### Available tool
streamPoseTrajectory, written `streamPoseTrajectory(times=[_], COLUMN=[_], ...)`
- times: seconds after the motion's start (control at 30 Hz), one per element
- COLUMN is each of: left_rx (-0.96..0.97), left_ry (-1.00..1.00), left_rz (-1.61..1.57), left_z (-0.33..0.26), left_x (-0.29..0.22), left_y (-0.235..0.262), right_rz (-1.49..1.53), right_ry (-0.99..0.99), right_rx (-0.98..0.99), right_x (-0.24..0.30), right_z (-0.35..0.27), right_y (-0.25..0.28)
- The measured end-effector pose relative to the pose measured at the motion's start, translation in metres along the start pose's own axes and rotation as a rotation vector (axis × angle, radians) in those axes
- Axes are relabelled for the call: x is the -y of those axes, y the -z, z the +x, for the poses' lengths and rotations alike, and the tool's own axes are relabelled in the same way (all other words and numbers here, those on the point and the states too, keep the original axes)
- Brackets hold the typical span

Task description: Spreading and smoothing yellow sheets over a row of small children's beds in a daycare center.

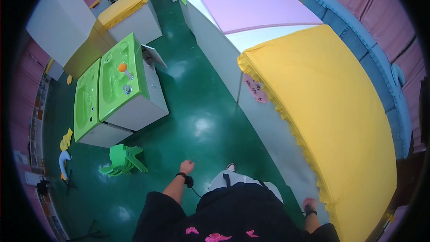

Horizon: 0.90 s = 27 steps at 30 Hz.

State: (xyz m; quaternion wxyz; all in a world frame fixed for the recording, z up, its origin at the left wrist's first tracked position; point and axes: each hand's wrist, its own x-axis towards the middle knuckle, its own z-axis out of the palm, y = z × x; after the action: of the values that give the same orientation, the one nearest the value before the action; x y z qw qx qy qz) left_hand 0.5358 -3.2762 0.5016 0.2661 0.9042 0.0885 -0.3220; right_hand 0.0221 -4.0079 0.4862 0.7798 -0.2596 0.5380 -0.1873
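My left hand (187, 166) hangs over the green floor in front of my body, its fingers curled into a fist with nothing visible in them. A dark band with a small black device and a cord circles that wrist. My right hand (309, 204) hangs low beside the white side of a long counter, just below the ruffled hem of its yellow cloth cover (331, 94). Its fingers are too small and indistinct to read. A dark band sits on this wrist as well. The nearest things to my left hand are stacked green child-size chairs (123, 159).
Green bathtub-like basins (117, 78) on white cabinets stand at left; one cabinet door (154, 56) hangs open. A lilac pad (255, 2) lies on the far part of the counter. Another yellow-covered cabinet (130, 13) stands farther off. A blue padded barrier (371, 54) runs along the right.
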Motion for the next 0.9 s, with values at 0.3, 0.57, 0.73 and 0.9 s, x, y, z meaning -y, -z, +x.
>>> streamPoseTrajectory(times=[0.3, 0.57, 0.73, 0.9], left_rx=[-0.039, 0.057, -0.018, -0.159], left_ry=[0.299, 0.209, 0.245, 0.243], left_rz=[-0.162, -0.337, -0.385, -0.393], left_z=[0.006, 0.064, 0.091, 0.137], left_x=[0.129, 0.045, 0.000, -0.016], left_y=[0.049, 0.092, 0.163, 0.236], right_rz=[-1.017, -1.090, -0.969, -1.535], right_ry=[0.030, 0.192, 0.307, 1.236], right_rx=[0.176, 0.778, 0.987, 0.712], right_x=[-0.044, -0.091, -0.109, -0.100], right_z=[-0.008, 0.007, 0.019, 0.037], right_y=[-0.411, -0.760, -0.956, -1.159])
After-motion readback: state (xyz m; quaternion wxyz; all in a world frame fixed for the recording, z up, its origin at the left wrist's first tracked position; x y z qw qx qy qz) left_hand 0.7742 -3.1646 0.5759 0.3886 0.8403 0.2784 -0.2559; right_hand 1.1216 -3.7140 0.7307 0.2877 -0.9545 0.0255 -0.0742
